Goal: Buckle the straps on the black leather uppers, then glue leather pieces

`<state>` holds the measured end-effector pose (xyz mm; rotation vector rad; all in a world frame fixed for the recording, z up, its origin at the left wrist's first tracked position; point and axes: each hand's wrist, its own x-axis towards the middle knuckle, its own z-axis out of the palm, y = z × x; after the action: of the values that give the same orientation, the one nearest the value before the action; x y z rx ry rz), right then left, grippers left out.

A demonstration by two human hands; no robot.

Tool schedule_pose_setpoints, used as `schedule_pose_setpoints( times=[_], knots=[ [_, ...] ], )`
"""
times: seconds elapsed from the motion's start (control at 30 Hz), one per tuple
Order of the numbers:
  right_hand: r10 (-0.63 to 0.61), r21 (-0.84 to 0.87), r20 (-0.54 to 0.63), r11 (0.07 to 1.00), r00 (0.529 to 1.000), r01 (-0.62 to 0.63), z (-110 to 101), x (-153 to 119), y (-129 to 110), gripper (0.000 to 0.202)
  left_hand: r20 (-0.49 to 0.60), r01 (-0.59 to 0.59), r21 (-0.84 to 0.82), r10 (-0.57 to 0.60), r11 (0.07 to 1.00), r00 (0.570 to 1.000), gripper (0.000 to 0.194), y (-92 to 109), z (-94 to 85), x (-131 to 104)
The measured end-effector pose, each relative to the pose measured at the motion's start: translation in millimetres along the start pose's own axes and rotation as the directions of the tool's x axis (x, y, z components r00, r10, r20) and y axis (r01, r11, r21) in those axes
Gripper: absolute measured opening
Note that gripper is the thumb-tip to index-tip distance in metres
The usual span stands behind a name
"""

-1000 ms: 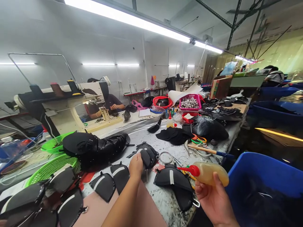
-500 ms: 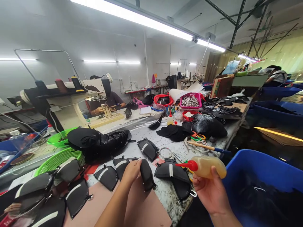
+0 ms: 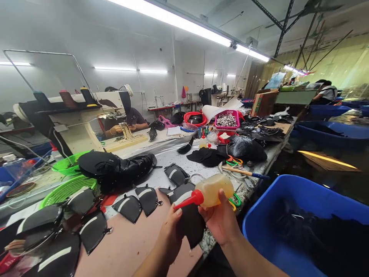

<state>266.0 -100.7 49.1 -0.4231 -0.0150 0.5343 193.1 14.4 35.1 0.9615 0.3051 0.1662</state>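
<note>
My right hand [image 3: 220, 223] is wrapped round a squeeze bottle [image 3: 217, 189] of pale yellow liquid with a red pointed nozzle. The bottle lies tilted nearly level, its nozzle tip pointing left, close above my left thumb. My left hand [image 3: 170, 232] grips the edge of a black curved fabric piece [image 3: 191, 223]; the bottle and both hands cover part of it. Whether the tip touches the piece, I cannot tell. On the pink board [image 3: 127, 246] and around it lie several similar black pieces [image 3: 92, 232] with white strips.
A blue tub [image 3: 259, 215] of black material stands at the right. Green baskets [image 3: 69, 190], black caps [image 3: 100, 165], scissors [image 3: 235, 161] and a blue-handled tool [image 3: 253, 175] are on the table. Behind a sewing machine [image 3: 75, 127] a person [image 3: 134, 117] works.
My right hand has brought the bottle left, so its nozzle is now by my left hand. The left hand has moved slightly right and lower with a black piece. The view has turned slightly.
</note>
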Motion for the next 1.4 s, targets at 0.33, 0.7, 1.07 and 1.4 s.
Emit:
schedule_pose_setpoints(
  times=[0.33, 0.7, 1.07, 1.4],
  knots=[
    [-0.237, -0.085, 0.022, 0.967, 0.971, 0.238, 10.0, -4.2, -12.4, 0.065, -0.218, 0.052, -0.040, -0.059, 0.998, 0.974, 0.037, 17.8, -8.5, -11.8],
    [-0.590, -0.480, 0.240, 0.618, 0.771, 0.623, -35.0, -6.6, -27.7, 0.058, -0.256, -0.124, -0.143, 0.084, 0.982, 0.963, 0.058, 26.2, -11.1, -25.4],
    [-0.617, -0.486, 0.322, 0.543, 0.718, 0.685, -43.9, -3.9, -31.8, 0.048, -0.234, -0.137, -0.181, 0.092, 0.974, 0.968, 0.059, 27.9, -10.9, -27.7],
    [-0.536, -0.526, 0.347, 0.568, 0.769, 0.633, -65.0, 9.9, -35.7, 0.043, -0.312, -0.132, -0.166, 0.075, 0.977, 0.947, 0.042, 28.5, -7.5, -30.0]
  ],
)
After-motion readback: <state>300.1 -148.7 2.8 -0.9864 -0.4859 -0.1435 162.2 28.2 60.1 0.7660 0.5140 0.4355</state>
